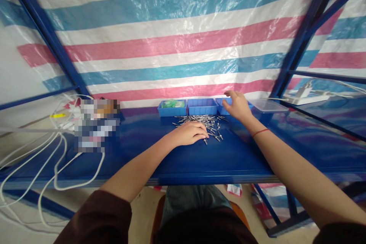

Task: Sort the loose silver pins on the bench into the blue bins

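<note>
A heap of silver blind rivets (pixel 211 120), thin pins with thicker ends, lies on the blue table before the bins. My left hand (pixel 191 132) rests on the near left side of this heap, its fingers bent and close together. Whatever lies under its fingertips is hidden. Over the right blue bin (pixel 223 107) hangs my right hand (pixel 238 105), thumb and fingers apart, with nothing visible between them. Part of that bin is covered by the hand. The middle blue bin (pixel 202 107) stands just behind the rivets.
A left blue bin (pixel 172 111) contains green and clear plastic bags. To the right lies a clear plastic lid or tray (pixel 270 105). White cables (pixel 64 160) and a blurred-out object (pixel 95 126) occupy the left end. Blue frame posts (pixel 303 42) flank the table (pixel 137 160).
</note>
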